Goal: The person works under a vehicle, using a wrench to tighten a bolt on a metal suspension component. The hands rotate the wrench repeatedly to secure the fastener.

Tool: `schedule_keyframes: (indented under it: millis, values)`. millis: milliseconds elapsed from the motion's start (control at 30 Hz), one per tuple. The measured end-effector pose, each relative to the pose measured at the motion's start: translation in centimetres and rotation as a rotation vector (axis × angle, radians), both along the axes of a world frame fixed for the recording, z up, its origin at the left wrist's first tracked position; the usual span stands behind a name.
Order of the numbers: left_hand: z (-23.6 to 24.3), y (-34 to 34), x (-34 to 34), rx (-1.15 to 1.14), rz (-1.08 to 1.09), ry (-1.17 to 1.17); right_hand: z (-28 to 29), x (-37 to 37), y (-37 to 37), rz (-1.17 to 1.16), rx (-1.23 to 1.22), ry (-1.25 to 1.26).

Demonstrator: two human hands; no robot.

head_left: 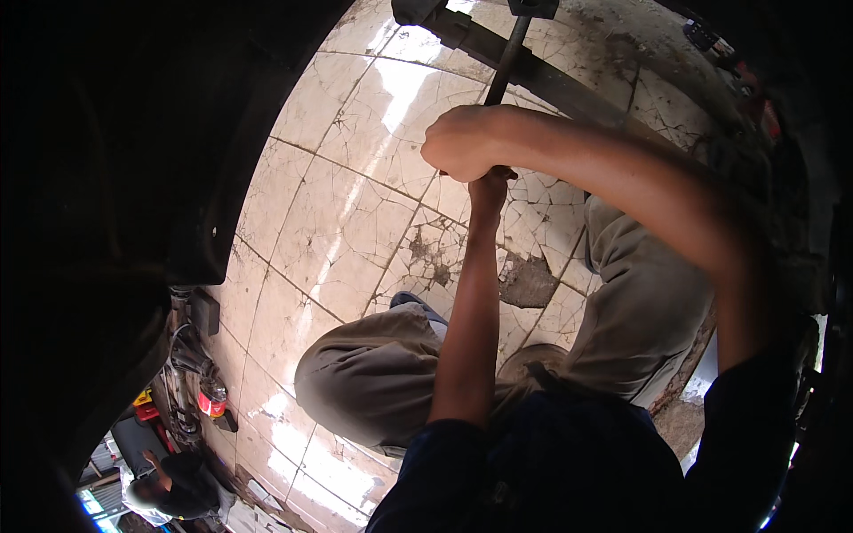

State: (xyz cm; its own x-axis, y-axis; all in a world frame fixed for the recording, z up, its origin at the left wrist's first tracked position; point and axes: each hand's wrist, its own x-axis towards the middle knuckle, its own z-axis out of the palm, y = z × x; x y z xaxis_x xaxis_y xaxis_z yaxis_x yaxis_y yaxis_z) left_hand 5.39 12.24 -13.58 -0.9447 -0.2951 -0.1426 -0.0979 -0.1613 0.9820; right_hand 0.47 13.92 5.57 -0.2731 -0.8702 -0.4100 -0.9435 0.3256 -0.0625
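Observation:
A long dark metal bar (509, 59) slants down from a dark square-edged block (534, 7) at the top edge. My right hand (461, 142) is wrapped round the bar, its forearm reaching across from the right. Just below it, my left hand (490, 184) is closed at the near end of the bar. Most of the left fingers are hidden beneath the right hand, and so is the bar's end.
A dark beam (569, 84) crosses behind the bar. Cracked tiles (355, 200) cover the floor, with a broken patch (527, 281) near my legs. Dark bodywork (133, 133) fills the left. At lower left are a red-labelled bottle (212, 398) and another person (182, 484).

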Motion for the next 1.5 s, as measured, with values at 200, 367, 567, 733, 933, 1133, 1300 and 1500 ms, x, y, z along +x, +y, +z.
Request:
schedule_keyframes:
  millis: [200,367,567,733,933,1133,1300,1500]
  values:
    - [-0.7,0.4,-0.5,-0.483,0.295,0.309,-2.0,0.9,-0.8,0.121,0.035,0.112]
    - [2.3,1.1,-0.4,-0.053,-0.138,-0.062,0.4,-0.2,1.4,-0.042,-0.030,0.063]
    - [0.8,0.1,0.4,0.140,0.028,0.011,-0.7,0.1,-0.3,0.012,0.019,0.039]
    - [2.0,1.2,0.2,0.051,0.016,-0.027,-1.7,-0.5,0.6,0.017,0.017,0.087]
    - [0.2,0.2,0.2,0.066,0.022,0.015,-0.5,0.1,0.2,0.066,0.023,0.062]
    - [0.9,-0.1,0.7,0.075,-0.015,-0.003,-2.8,-0.3,-0.4,0.073,-0.031,0.067]
    - [0.9,0.9,-0.3,0.101,-0.032,0.100,0.3,-1.0,1.0,0.032,0.013,-0.010]
    - [0.8,0.7,-0.3,0.208,0.025,0.046,-0.2,-1.1,0.4,0.032,0.001,-0.033]
